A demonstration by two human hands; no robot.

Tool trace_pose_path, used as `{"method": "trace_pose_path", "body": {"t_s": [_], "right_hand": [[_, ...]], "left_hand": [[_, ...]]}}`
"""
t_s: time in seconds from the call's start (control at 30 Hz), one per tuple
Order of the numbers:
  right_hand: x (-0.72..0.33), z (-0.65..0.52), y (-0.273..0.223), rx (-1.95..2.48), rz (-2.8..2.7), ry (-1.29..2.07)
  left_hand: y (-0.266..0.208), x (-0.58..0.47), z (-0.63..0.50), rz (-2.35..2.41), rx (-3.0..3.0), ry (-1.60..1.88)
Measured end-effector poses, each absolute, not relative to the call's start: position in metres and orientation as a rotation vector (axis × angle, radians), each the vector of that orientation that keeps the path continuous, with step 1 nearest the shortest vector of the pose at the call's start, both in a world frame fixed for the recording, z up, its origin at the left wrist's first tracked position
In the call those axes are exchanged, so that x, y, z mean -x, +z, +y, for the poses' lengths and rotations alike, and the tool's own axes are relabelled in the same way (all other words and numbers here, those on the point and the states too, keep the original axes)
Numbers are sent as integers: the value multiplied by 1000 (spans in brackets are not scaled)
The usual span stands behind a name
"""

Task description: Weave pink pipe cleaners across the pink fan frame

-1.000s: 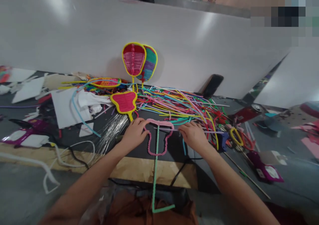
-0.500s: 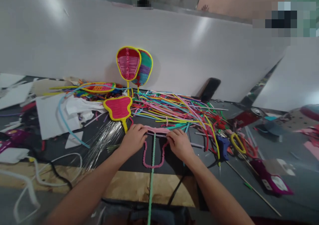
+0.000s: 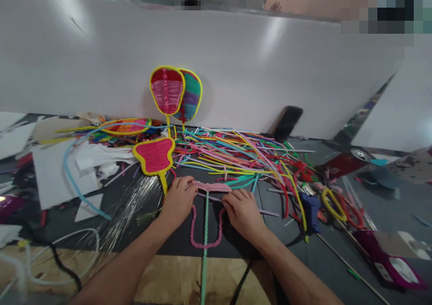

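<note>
Between my hands is a fan-shaped frame of twisted pink pipe cleaner (image 3: 206, 246), with a pale green twisted stem (image 3: 204, 269) running down its middle toward me. Light pink strands (image 3: 212, 186) are wound across its far end. My left hand (image 3: 180, 198) pinches the frame's left upper corner. At the right upper corner, the fingers of my right hand (image 3: 241, 208) are closed on the frame too. The fingertips hide both corners. A finished pink fan with a yellow rim (image 3: 155, 156) lies just beyond my left hand.
Two more fans (image 3: 167, 91) lean on the white partition (image 3: 236, 62). Loose coloured pipe cleaners (image 3: 229, 152) cover the table behind my hands. To the right are a blue-handled tool (image 3: 310, 210), scissors with yellow handles (image 3: 333, 204), a red can (image 3: 347, 163) and a phone (image 3: 286, 123).
The camera view has shifted, so the table and hands appear slightly lower. Both hands keep their hold at the frame's upper corners.
</note>
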State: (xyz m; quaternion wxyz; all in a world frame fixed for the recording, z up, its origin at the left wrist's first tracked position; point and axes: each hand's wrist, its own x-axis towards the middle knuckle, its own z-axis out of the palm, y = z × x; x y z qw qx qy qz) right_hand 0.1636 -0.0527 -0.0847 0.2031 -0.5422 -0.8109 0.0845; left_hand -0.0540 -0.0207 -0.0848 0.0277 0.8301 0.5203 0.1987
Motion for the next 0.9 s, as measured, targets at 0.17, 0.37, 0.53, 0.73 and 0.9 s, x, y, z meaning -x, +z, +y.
{"method": "trace_pose_path", "body": {"t_s": [0.17, 0.37, 0.53, 0.73, 0.9], "right_hand": [[-164, -53, -85, 1515, -2281, 193], [-163, -53, -84, 1513, -2295, 161], [-163, -53, -84, 1539, -2295, 153], [-163, -52, -83, 1562, -2299, 149], [-162, -53, -82, 1548, -2306, 107]], "left_hand": [[-91, 58, -18, 1575, -2632, 544], [-91, 61, -15, 1505, -2634, 467], [-86, 63, -15, 1466, -2605, 498], [-84, 64, -16, 1477, -2634, 512], [-88, 64, -14, 1491, -2671, 477]]}}
